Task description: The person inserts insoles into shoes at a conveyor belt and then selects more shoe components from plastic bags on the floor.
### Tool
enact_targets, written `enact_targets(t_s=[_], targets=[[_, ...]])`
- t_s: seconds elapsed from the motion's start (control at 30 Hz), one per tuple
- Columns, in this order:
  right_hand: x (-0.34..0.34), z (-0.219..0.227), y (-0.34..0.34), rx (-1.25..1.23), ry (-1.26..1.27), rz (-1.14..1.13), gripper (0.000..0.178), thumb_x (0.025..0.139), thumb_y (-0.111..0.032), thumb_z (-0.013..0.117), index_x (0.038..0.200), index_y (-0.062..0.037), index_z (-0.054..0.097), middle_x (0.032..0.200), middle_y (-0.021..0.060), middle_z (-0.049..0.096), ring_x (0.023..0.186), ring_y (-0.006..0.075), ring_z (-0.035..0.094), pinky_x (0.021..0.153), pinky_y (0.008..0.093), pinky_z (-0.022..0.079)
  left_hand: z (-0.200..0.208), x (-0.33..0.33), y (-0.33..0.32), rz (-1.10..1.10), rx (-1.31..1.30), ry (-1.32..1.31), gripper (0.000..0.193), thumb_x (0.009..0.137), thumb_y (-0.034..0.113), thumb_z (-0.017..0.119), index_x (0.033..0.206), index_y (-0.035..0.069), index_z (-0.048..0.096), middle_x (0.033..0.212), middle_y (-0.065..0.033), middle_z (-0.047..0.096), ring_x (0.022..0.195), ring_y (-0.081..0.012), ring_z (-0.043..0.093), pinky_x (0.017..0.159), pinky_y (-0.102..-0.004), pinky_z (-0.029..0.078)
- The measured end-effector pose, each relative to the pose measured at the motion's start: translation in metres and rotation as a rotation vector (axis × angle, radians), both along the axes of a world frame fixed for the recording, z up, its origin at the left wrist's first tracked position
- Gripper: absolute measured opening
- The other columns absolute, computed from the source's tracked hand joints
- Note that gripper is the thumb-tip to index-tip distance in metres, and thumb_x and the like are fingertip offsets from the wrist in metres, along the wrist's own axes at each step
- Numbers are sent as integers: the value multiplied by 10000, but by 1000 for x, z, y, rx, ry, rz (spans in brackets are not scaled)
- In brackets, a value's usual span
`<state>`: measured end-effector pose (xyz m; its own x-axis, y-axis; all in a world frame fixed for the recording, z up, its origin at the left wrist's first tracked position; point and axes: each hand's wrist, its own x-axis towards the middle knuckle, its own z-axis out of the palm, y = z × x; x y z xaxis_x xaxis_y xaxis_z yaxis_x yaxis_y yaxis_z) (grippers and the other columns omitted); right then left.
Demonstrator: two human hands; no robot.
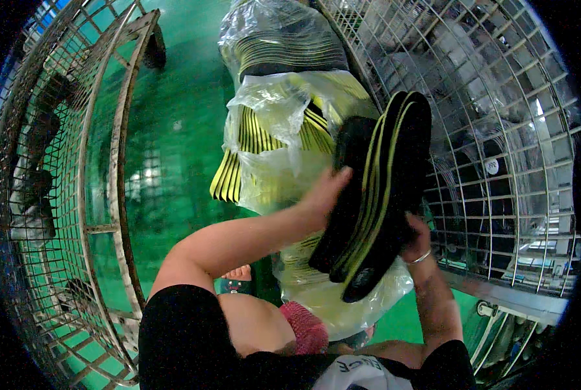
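Between my two hands is a small stack of black shoe insoles (401,162) with yellow-green edges, tilted with the toe ends away from me. My left hand (329,190) is closed on the stack's left side, its fingers partly behind the insoles and slightly blurred. On the right side my right hand (417,238), with a bracelet at the wrist, grips the stack near the heel end. Beneath the held stack lie clear plastic bags (271,172) of insoles. More yellow-edged insoles (258,130) poke out of a torn opening in the plastic.
Wire-mesh cage carts flank me: a rusty one (116,130) on the left, and one (492,224) on the right holding plastic-wrapped dark goods. Another plastic-wrapped stack of insoles (290,52) lies farther ahead. The floor (173,130) is green.
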<state>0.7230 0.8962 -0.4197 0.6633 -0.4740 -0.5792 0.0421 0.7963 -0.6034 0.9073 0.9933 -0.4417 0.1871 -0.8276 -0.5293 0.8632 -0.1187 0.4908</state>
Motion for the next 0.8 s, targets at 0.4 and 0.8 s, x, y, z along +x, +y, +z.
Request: enact_targets(t_s=[0.4,0.8], targets=[[-24,-77,-27,-142,293,-116,275,660,-292,598,824,-72,594,850,52,592,785,197,554,742,327,445,-50,129,18,-54,415,-1691,318,800,295,446,781,-4,552,677,-175,566,666,-299,565,599,-375,426],[-13,-80,-26,-45,203,-52,289,673,-246,572,880,-46,583,843,71,597,746,218,569,711,336,466,-99,95,-38,-632,-143,-2074,369,651,224,581,956,42,481,916,-161,521,862,-336,497,702,-415,427]])
